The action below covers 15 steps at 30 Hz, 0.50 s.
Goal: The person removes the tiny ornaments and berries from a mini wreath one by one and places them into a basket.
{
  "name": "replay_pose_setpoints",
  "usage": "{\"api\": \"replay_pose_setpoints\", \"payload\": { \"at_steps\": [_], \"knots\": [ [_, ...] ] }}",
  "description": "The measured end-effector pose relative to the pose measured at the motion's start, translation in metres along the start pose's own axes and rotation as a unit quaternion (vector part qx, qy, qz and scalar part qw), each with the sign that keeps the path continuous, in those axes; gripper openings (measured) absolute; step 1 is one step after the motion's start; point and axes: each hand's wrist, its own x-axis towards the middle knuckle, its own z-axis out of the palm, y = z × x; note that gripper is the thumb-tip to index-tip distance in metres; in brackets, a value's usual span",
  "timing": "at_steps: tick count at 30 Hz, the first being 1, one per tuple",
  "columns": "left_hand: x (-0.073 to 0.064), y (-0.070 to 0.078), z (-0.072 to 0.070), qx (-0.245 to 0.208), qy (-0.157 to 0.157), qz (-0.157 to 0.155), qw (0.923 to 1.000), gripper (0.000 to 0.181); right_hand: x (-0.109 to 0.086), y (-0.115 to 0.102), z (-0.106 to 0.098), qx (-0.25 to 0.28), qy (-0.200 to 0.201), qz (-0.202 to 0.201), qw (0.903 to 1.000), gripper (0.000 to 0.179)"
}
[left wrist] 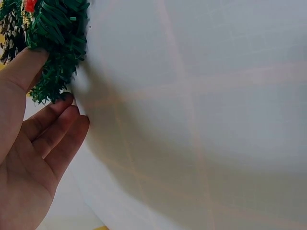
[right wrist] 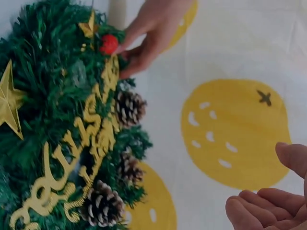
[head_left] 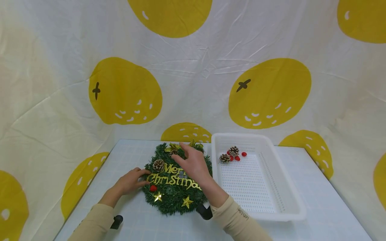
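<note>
A green Christmas wreath (head_left: 169, 202) lies on the table, with gold "Merry Christmas" lettering (head_left: 169, 179) across its middle. It bears gold stars (head_left: 187, 202), a red berry (head_left: 153, 188) and pinecones (head_left: 158, 165); a third pinecone (right wrist: 103, 205) shows in the right wrist view. My left hand (head_left: 130, 181) holds the wreath's left edge; in the left wrist view the thumb (left wrist: 29, 67) is on the greenery and the fingertips are at its rim. Above the wreath's upper right hovers my right hand (head_left: 194, 164), fingers loosely bent, holding nothing and covering part of the lettering.
A white plastic basket (head_left: 289, 187) stands right of the wreath, close beside it. In its far left corner are pinecones (head_left: 224, 158) and several red berries (head_left: 244, 154). Behind the table (head_left: 135, 221) hangs a cloth (head_left: 196, 87) with yellow fruit prints.
</note>
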Motion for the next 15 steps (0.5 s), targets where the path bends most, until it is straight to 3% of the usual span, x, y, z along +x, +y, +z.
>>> {"api": "replay_pose_setpoints", "payload": {
  "at_steps": [9, 15],
  "knots": [
    [0.001, 0.0, 0.0, -0.002, -0.005, -0.002, 1.0, 0.042, -0.011, 0.002, 0.028, 0.015, -0.026, -0.025, 0.9992, 0.054],
    [0.001, -0.001, 0.001, 0.001, -0.004, -0.002, 1.0, 0.043, -0.019, 0.004, 0.053, -0.004, -0.048, -0.039, 0.9981, 0.052]
  ]
}}
